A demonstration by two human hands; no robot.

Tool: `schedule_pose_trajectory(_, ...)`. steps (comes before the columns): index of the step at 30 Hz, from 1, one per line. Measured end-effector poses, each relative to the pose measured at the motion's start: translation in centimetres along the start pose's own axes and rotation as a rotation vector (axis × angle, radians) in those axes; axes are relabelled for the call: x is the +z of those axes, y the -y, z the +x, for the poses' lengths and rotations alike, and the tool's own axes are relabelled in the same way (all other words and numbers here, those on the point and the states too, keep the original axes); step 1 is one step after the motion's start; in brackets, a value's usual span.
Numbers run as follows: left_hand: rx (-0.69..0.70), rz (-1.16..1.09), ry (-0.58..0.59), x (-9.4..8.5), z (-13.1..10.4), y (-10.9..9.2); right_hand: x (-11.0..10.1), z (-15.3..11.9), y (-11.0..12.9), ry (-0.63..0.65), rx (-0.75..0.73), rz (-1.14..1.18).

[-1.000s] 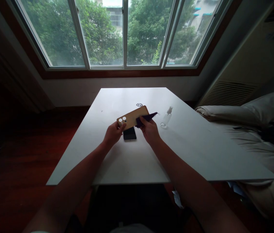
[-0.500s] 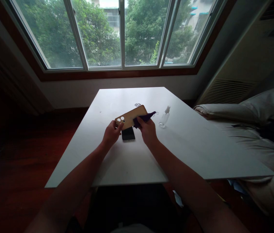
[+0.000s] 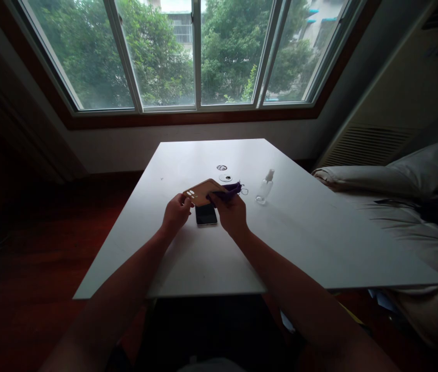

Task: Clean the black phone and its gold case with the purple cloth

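Observation:
My left hand (image 3: 176,211) is closed on the camera-hole end of a tan phone case (image 3: 202,190), which is held tilted above the table. Pinched in my right hand (image 3: 232,212) is a dark purple cloth (image 3: 230,192), pressed against the case's right part. A thin loop of thread dangles from the cloth's right end. Below the case a black phone (image 3: 206,215) lies flat on the white table (image 3: 219,263), its far end hidden by the case and my hands.
A clear spray bottle (image 3: 265,187) stands on the table to the right of my hands. Two small round items, one ring-like piece (image 3: 225,177) and one patterned disc (image 3: 221,168), lie beyond the case. A padded pale seat (image 3: 366,196) adjoins the table's right side.
The case has tipped flatter and lower, and my right hand has slid the cloth slightly left and down along it. The ring-like piece behind has come into view.

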State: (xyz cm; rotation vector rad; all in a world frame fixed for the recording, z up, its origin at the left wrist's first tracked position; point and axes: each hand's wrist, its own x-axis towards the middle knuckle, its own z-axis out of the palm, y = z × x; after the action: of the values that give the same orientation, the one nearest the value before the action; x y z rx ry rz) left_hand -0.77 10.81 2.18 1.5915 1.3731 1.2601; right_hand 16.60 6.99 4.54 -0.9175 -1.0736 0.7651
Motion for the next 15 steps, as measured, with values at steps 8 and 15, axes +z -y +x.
schedule_pose_trajectory(8,-0.033,-0.071,0.061,0.4,0.0,0.1,-0.8,-0.6,1.0,0.155,-0.192,-0.165)
schedule_pose_trajectory(15,-0.11,-0.364,0.131,0.3,-0.4,-1.4,-1.5,-0.2,0.3,0.343,-0.374,-0.244)
